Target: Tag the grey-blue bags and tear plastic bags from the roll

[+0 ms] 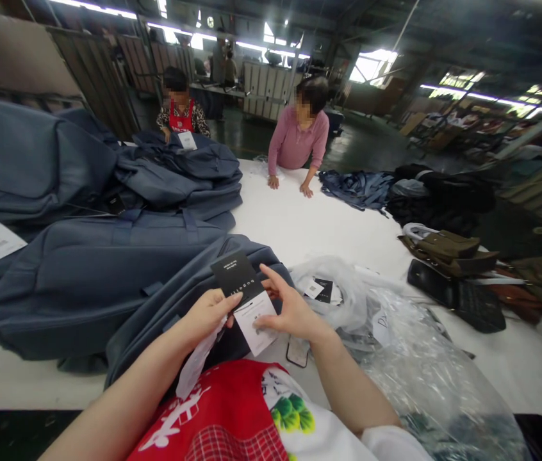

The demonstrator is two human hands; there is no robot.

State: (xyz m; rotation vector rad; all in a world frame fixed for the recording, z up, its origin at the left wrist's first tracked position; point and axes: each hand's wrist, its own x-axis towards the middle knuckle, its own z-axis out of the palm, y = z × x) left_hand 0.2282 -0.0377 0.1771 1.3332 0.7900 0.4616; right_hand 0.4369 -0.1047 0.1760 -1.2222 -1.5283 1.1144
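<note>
Between the thumb and fingers of my left hand (213,314) are a black hang tag (235,272) with light lettering and a crumpled translucent plastic strip (198,362). A white printed tag (255,323) overlaps the lower end of the black one. My right hand (295,310) is at its right edge with fingers spread, the thumb lying over the white face. Behind both hands lies a dark blue bag (194,282), soft and folded. Any cord joining the tags to it is hidden.
More dark blue bags (102,269) are piled left. On the white table (290,218) at right are clear plastic bags (415,352), a tag bundle (323,291), a phone (297,352), and black and olive bags (448,250). Two people stand across the table, one with both hands on it.
</note>
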